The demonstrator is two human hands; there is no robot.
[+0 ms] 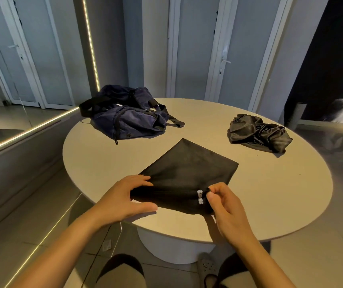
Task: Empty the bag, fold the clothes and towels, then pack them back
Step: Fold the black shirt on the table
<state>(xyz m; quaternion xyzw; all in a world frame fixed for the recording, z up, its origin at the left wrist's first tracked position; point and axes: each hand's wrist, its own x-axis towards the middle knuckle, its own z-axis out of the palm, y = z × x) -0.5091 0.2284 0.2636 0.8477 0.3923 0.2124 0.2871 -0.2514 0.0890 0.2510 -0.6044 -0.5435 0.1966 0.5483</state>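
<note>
A black garment [187,173] lies flat and partly folded on the round pale table [270,194], its near edge raised off the tabletop. My left hand [125,200] grips its near left corner, thumb under the cloth. My right hand [224,206] pinches the near right edge beside a small white print. A navy bag [129,119] with black straps lies slumped at the table's far left. A crumpled shiny dark-grey garment [257,132] sits at the far right.
The table stands on a white pedestal [166,246] over a tiled floor. Mirrored panels and white doors line the walls behind. My feet show below the table's near edge.
</note>
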